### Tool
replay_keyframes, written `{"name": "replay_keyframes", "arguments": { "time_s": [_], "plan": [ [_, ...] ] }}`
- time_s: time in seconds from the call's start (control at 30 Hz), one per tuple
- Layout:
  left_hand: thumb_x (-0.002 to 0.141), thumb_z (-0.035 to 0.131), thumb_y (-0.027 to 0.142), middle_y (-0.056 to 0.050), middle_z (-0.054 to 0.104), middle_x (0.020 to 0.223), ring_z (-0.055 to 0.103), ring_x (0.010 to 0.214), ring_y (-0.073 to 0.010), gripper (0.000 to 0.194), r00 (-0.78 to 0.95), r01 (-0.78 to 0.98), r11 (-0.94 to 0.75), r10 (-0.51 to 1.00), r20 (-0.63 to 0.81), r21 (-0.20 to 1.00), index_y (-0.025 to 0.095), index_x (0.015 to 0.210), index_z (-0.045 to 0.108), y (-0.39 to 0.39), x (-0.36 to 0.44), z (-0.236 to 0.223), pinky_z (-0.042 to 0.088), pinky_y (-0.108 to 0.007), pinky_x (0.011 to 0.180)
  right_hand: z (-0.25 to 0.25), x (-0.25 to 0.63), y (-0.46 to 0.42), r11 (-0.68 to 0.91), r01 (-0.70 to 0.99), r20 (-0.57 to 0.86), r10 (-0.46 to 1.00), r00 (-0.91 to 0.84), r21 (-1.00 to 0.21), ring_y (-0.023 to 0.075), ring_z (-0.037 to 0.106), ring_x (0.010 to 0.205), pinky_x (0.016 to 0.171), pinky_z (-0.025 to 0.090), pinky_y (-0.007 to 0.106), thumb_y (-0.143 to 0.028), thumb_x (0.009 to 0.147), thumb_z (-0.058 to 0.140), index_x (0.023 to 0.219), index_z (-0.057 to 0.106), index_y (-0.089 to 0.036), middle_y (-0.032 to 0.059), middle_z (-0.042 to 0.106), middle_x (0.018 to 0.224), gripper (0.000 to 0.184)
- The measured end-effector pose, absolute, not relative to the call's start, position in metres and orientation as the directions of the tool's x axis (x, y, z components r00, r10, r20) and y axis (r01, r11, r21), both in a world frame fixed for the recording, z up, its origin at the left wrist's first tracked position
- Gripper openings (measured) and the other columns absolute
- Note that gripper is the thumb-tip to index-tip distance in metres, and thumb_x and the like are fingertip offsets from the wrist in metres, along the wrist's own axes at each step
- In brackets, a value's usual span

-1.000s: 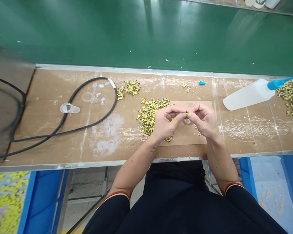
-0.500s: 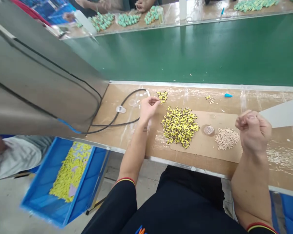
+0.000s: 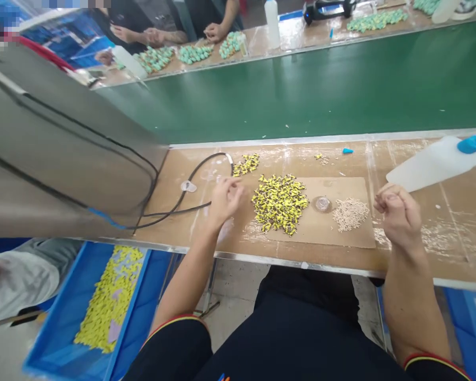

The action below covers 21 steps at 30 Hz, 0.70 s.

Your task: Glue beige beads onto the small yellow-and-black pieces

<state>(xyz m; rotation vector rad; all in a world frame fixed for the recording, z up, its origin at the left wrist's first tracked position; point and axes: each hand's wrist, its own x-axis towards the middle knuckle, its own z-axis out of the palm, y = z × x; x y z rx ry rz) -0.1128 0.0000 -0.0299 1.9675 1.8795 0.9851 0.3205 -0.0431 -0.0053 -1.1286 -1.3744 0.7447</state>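
Observation:
My left hand (image 3: 226, 201) hovers over the table, its fingers loosely apart and a little blurred, with nothing visible in them. Just beyond it lies a small pile of yellow-and-black pieces (image 3: 246, 164). To its right is a larger heap of the same small pieces (image 3: 281, 203). My right hand (image 3: 399, 214) is closed in a fist, thumb pressed on the fingers; whatever it holds is hidden. Left of the fist, a heap of tiny pale sticks (image 3: 349, 214) and a small clear round cup (image 3: 322, 204) rest on a cardboard sheet (image 3: 321, 238).
A white squeeze bottle (image 3: 428, 164) with a blue tip lies behind my right hand. A black cable (image 3: 174, 206) loops at left beside a metal cabinet (image 3: 63, 143). Beyond runs a green belt (image 3: 293, 95), with co-workers' hands (image 3: 154, 36) behind it. A blue crate (image 3: 138, 312) stands lower left.
My left hand has drawn back from the small pile, and its pinched fingers have parted. The right fist stays closed. The view has swung right, bringing more of the bottle into sight.

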Motion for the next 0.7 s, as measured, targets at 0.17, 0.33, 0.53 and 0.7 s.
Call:
{"name": "replay_keyframes", "arguments": {
  "time_s": [0.17, 0.33, 0.53, 0.7],
  "plan": [
    [0.097, 0.055, 0.048, -0.018, 0.055, 0.149, 0.054, 0.140, -0.0351, 0.053, 0.233, 0.854, -0.278, 0.960, 0.154, 0.440, 0.021, 0.143, 0.060, -0.052, -0.089, -0.058, 0.044, -0.058, 0.120, -0.029, 0.340, -0.062, 0.247, 0.741, 0.299, 0.952, -0.065, -0.624, 0.0265, 0.062, 0.091, 0.082, 0.052, 0.043, -0.040, 0.101, 0.052, 0.111, 0.065, -0.023, 0.0092, 0.067, 0.097, 0.023],
    [0.100, 0.052, 0.040, -0.016, 0.067, 0.132, 0.064, 0.126, -0.0320, 0.036, 0.192, 0.837, -0.280, 0.955, 0.227, 0.470, 0.020, 0.126, 0.069, -0.048, -0.082, -0.069, 0.052, -0.054, 0.112, -0.039, 0.332, -0.061, 0.319, 0.871, 0.170, 0.947, -0.274, -0.374, 0.0296, 0.062, 0.099, 0.089, 0.053, 0.047, -0.035, 0.102, 0.053, 0.107, 0.072, -0.023, 0.0122, 0.072, 0.107, 0.023],
    [0.097, 0.061, 0.038, -0.011, 0.072, 0.117, 0.068, 0.115, -0.0266, 0.021, 0.184, 0.772, -0.317, 0.941, 0.284, 0.550, 0.021, 0.103, 0.071, -0.041, -0.082, -0.066, 0.057, -0.046, 0.105, -0.038, 0.328, -0.059, 0.361, 0.849, 0.198, 0.931, -0.307, -0.385, 0.0263, 0.061, 0.088, 0.081, 0.052, 0.041, -0.025, 0.101, 0.056, 0.085, 0.070, -0.024, 0.0079, 0.073, 0.091, 0.022],
    [0.096, 0.062, 0.037, -0.010, 0.073, 0.113, 0.070, 0.110, -0.0249, 0.018, 0.140, 0.719, -0.321, 0.936, 0.324, 0.617, 0.020, 0.090, 0.068, -0.039, -0.076, -0.057, 0.057, -0.045, 0.102, -0.033, 0.333, -0.057, 0.376, 0.747, 0.300, 0.922, -0.244, -0.548, 0.0235, 0.066, 0.083, 0.078, 0.054, 0.038, -0.029, 0.100, 0.057, 0.089, 0.070, -0.025, 0.0061, 0.075, 0.087, 0.018]
  ]
}}
